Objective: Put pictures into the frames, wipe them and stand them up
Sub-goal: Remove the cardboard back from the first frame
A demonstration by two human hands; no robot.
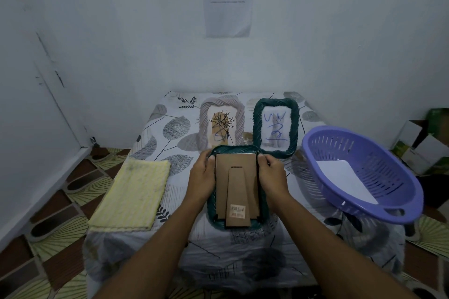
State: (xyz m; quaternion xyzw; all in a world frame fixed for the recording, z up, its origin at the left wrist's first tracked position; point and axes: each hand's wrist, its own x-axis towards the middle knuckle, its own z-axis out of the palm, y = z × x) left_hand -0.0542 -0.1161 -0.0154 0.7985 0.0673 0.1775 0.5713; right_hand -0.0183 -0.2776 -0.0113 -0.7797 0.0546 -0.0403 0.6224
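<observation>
A dark green woven frame (211, 211) lies face down at the table's middle, its brown cardboard back and stand (237, 184) facing up. My left hand (202, 175) grips its upper left edge with the thumb on the backing. My right hand (271, 175) grips the upper right edge the same way. Behind it two frames stand upright: a pale beige one (222, 124) with a flower picture and a dark green one (275, 126) with a cat picture, both scribbled with blue marks. A yellow cloth (132, 195) lies flat at the left.
A purple plastic basket (362, 172) at the table's right edge holds a white sheet (345, 177). The table with its leaf-patterned cloth (170, 128) stands against a white wall. Cardboard boxes (422, 145) sit on the floor at the far right.
</observation>
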